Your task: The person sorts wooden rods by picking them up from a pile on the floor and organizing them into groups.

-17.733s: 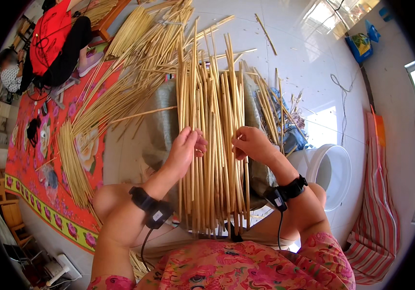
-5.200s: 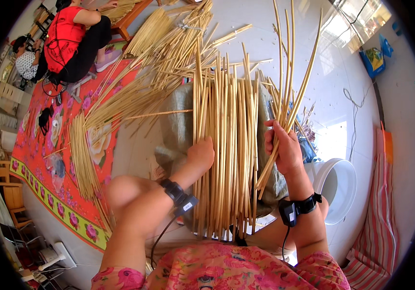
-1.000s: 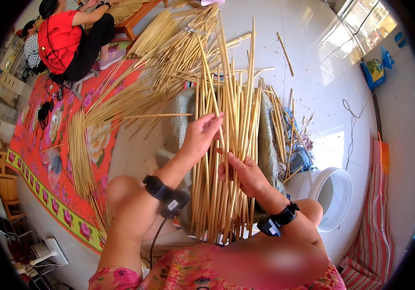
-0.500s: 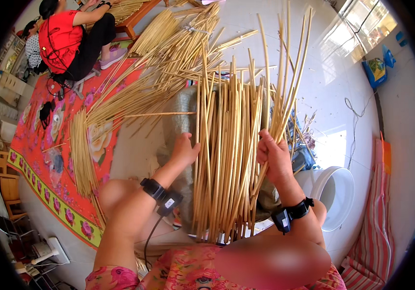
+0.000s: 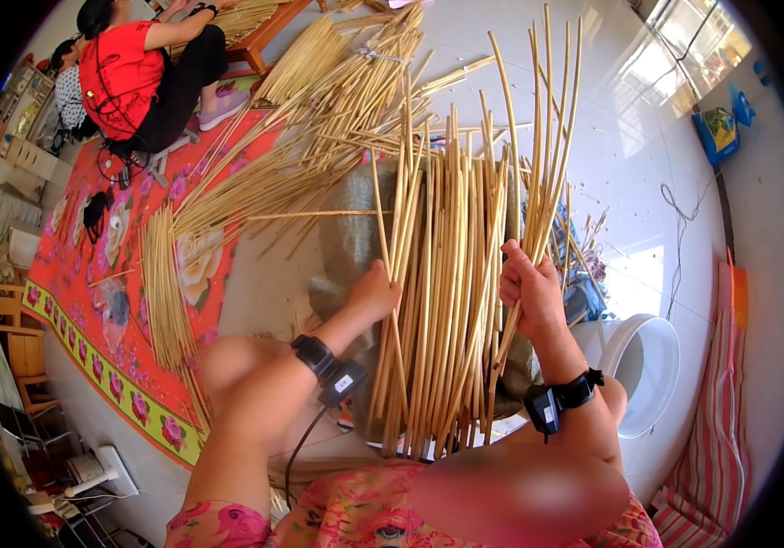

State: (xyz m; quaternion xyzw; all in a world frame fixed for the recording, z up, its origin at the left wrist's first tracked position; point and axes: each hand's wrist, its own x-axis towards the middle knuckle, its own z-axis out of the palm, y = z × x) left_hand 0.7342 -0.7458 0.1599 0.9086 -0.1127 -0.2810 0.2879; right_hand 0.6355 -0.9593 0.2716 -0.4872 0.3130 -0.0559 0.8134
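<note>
A thick layer of long, tan, dry stalks [image 5: 451, 274] lies lengthwise in front of me, over a grey-green sack-like cover [image 5: 344, 228]. At the layer's left edge my left hand [image 5: 376, 290] is closed around a few stalks, one of which leans across the others. My right hand [image 5: 535, 290] grips a small bunch of stalks [image 5: 545, 183] on the right side. Their tops fan out well above that fist, and their lower ends slant down over the layer. Curled fingers partly hide how many stalks each hand has.
Loose stalk heaps [image 5: 346, 119] spread at the far left, partly over a red floral mat [image 5: 118, 301]. Beyond sits a person in red [image 5: 127, 82] by a wooden bench [image 5: 259, 46]. A white bucket [image 5: 643, 374] stands at my right, near blue cloth [image 5: 579, 297].
My left hand has moved right and slightly down, its fingers closing on stalks at the left edge; one stalk there now leans. My right hand keeps its bunch, now more upright.
</note>
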